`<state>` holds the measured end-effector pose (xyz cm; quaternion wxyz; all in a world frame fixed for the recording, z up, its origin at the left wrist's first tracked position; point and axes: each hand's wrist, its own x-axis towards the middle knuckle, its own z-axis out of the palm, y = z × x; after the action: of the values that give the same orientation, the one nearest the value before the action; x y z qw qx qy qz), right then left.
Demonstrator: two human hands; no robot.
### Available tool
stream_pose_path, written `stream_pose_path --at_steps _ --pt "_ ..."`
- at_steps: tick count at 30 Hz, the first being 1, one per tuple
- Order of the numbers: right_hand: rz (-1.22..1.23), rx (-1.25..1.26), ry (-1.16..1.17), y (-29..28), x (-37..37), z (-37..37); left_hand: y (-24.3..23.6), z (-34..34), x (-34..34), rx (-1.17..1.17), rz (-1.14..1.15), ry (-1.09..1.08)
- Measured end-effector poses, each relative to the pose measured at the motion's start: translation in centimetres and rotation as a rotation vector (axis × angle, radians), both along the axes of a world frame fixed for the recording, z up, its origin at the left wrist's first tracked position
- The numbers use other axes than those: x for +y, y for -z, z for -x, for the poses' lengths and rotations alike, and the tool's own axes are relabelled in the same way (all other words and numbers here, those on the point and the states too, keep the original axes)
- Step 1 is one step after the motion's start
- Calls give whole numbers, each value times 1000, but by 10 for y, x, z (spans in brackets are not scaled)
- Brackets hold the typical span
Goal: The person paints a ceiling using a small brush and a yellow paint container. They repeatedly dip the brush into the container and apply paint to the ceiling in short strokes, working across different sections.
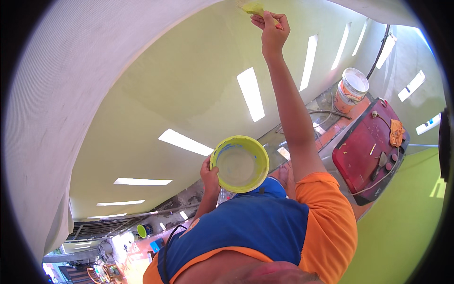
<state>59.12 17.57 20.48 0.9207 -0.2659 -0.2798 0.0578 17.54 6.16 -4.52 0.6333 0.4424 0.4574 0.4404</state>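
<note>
My right hand (274,32) is raised high at the top of the view, its fingers closed round a paintbrush (255,9). The brush head is coated in yellow-green and is at the upper part of a pale green wall (189,80); I cannot tell whether the bristles touch it. In front of my body, my left hand (209,175) grips the rim of a lime-green bowl (265,163). Pale, greyish liquid (236,165) lies inside the bowl, and blue smears mark its inner wall.
A dark red appliance panel (359,146) lies at the right, with an orange cloth (396,133) and a scraper (379,163) on it. Beyond it stands a paint bucket (351,90) near a hose (331,112). Another green container (142,231) is at the lower left.
</note>
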Motion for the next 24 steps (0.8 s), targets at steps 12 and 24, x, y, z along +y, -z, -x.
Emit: stream_pose_path --at_steps 12,24 --pt "464 291 6 290 -5 -20 -1 4 -1 78 35 -28" --pt "108 43 -27 112 -2 -40 3 1 2 61 30 -7"
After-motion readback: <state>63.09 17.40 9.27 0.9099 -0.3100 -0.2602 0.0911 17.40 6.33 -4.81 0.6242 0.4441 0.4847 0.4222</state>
